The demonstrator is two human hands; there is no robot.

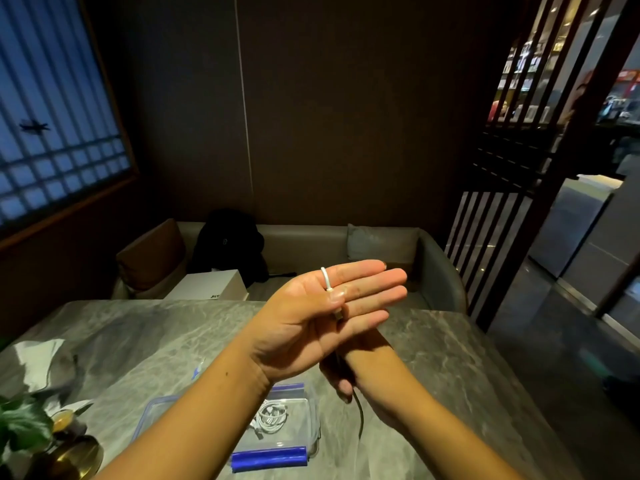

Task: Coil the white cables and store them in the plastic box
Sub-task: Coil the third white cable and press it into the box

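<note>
My left hand point(311, 320) is raised above the table, palm towards me, fingers stretched out to the right. A white cable point(325, 277) loops over the edge of its forefinger, and the thumb pins the cable's plug end against the palm. My right hand point(360, 375) is just below and behind it, closed on the same cable, whose loose length hangs down towards the table. The clear plastic box point(313, 410) with blue clips stands open under my forearms. A coiled white cable point(272, 417) lies inside it.
The box's clear lid point(152, 410) lies left of the box on the grey marble table point(450, 358). A crumpled tissue point(38, 358), a plant point(20, 424) and a brass pot point(72, 459) sit at the near left. Behind the table is a sofa with a black bag point(228, 244) and a white carton point(211, 284).
</note>
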